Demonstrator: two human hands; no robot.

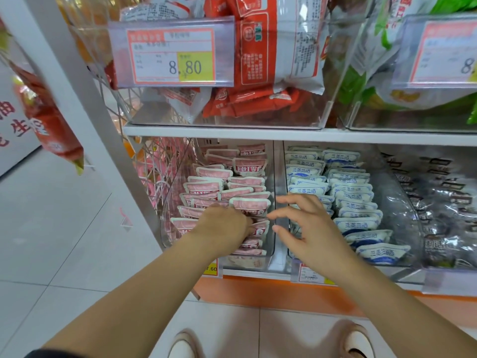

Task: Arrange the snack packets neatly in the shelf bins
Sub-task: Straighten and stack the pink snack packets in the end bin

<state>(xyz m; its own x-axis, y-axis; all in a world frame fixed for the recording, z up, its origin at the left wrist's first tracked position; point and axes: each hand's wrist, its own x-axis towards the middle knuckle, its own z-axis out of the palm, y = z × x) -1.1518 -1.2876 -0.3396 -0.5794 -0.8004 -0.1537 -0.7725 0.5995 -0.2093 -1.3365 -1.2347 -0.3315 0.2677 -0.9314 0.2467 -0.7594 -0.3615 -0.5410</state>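
Note:
Several small pink snack packets [224, 188] stand in rows in a clear plastic bin [271, 257] on the lower shelf. My left hand [223, 228] reaches into this bin, its fingers down among the front pink packets and hidden from view; what they hold cannot be seen. My right hand [304, 226] hovers with fingers spread and relaxed over the divider between the pink bin and the neighbouring bin of blue-and-white packets [353, 197], holding nothing.
A third bin of silver-and-black packets [444, 202] sits further right. Above, clear bins hold large orange bags [258, 60] and green bags [374, 73], with price tags [173, 55] in front. A white shelf upright [85, 99] and a wire rack stand to the left.

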